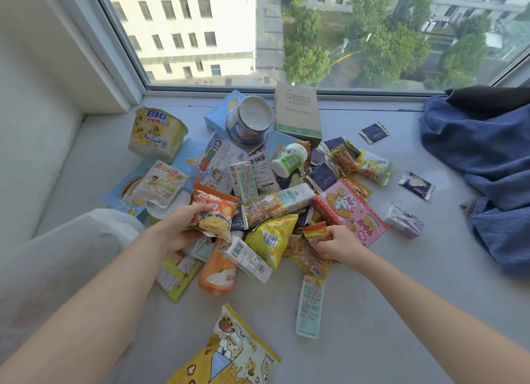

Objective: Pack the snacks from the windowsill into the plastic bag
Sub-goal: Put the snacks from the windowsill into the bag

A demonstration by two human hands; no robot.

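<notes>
A pile of snacks covers the windowsill (358, 297). My left hand (179, 226) grips an orange chip packet (213, 211) at the pile's near left. My right hand (341, 241) pinches a small orange snack packet (317, 234) next to a pink rabbit box (351, 211). A white translucent plastic bag (71, 257) lies at the left, beside my left forearm. In the pile are a yellow chip bag (272, 237), an orange bottle (218, 272), a white-and-green bottle (289, 158), drink cartons and a yellow noodle bowl (156, 134).
A yellow popcorn bag (229, 352) lies near the front edge, a pale green drink carton (309, 306) to its right. A blue cloth (481, 160) is heaped at the right. A brown cardboard box (298, 111) stands against the window. Small dark sachets (417, 184) lie scattered right.
</notes>
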